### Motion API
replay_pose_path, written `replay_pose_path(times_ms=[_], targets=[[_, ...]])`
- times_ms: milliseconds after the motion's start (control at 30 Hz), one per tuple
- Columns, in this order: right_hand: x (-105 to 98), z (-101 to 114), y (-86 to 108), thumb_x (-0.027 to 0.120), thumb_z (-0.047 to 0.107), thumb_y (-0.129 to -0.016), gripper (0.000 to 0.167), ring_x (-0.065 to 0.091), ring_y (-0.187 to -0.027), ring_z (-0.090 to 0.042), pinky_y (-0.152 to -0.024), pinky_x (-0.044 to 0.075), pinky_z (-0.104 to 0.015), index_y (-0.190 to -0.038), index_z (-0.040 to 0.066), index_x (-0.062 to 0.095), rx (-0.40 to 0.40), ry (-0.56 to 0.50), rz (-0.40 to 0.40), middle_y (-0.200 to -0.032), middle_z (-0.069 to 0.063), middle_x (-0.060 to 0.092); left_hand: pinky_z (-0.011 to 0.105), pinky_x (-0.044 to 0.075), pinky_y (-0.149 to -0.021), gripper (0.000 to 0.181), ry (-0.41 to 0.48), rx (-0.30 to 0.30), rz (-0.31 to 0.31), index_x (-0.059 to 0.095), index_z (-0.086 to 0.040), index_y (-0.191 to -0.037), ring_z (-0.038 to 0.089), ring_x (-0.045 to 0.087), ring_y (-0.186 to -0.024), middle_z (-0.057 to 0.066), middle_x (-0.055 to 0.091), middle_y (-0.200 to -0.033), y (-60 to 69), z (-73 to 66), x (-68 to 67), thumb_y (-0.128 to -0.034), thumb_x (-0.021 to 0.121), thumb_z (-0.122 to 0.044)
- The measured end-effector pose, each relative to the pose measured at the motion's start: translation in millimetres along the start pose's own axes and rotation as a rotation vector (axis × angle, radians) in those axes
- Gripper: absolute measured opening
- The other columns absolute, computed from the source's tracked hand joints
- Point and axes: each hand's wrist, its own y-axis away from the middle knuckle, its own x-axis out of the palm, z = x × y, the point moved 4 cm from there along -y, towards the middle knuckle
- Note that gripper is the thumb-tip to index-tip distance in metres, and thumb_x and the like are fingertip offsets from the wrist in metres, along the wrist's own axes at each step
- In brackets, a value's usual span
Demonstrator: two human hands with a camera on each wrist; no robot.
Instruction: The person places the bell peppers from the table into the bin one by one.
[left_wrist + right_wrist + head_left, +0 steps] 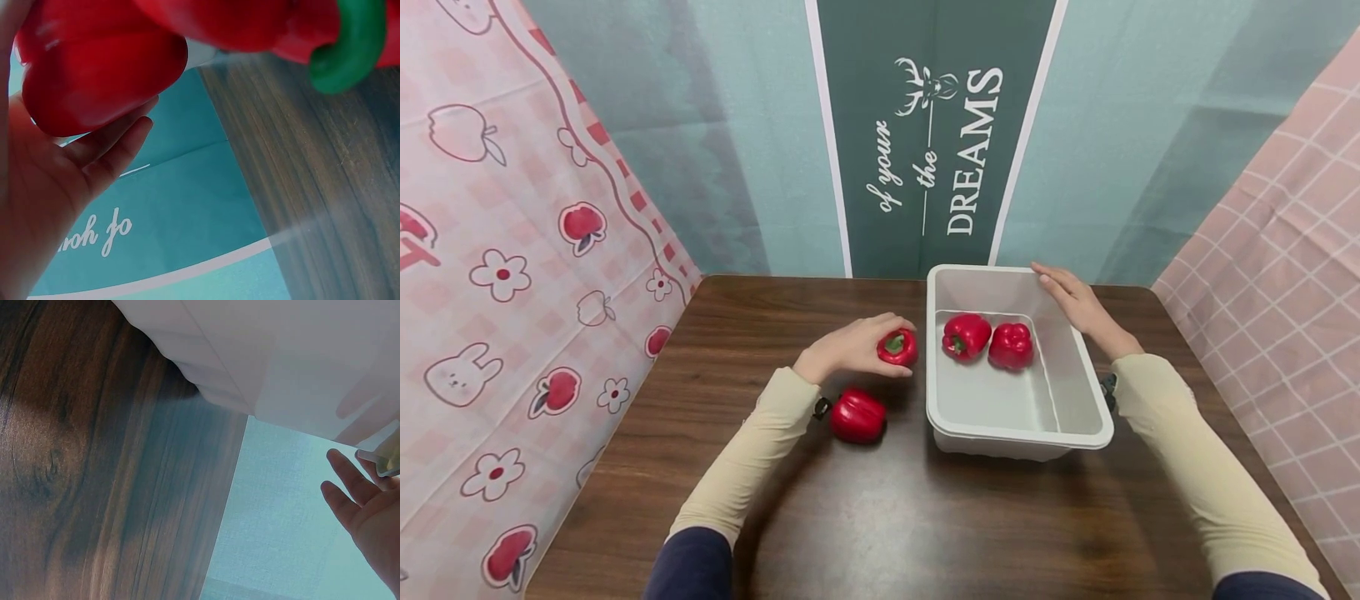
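Your left hand [859,344] pinches a red bell pepper [897,354] at the plastic bin's [1022,436] nine o'clock; your right hand [1081,308], fingers extended, touches its rim at one o'clock. Two bell peppers [967,336] lie inside; a loose bell pepper [858,416] rests on the table [835,517] at eight o'clock.

The surface [850,517] is dark brown with a streaked wood grain, filling the lower middle of the head view; its far edge crosses near mid-height, and its sides splay toward the bottom corners. A pale sheen lies at bottom centre. Right of centre stands a light grey, open-topped rectangular bin [1022,437], upright, its rounded rim wider than its base and its near outer wall showing below that rim. Near the frame's centre, left of the bin and apart from it, a glossy red bell pepper [858,416] lies directly on the wood.
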Motion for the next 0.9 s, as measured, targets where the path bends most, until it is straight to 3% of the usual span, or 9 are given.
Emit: replay_pose_path(times_ms=[900], targets=[[-1,0,-0.3,0.032,0.042,-0.099,0.051,0.026,-0.133,-0.042,-0.101,0.020,-0.067,-0.145,0.018,0.032,0.003,-0.001,0.002,-0.146,-0.019,0.029,0.022,0.052,-0.073,0.066,0.001,0.008,-0.054,0.046,-0.026,-0.123,0.006,0.050,-0.100,-0.010,0.049,-0.112,-3.4,-3.9,-13.4,-0.0689,0.074,-0.051]])
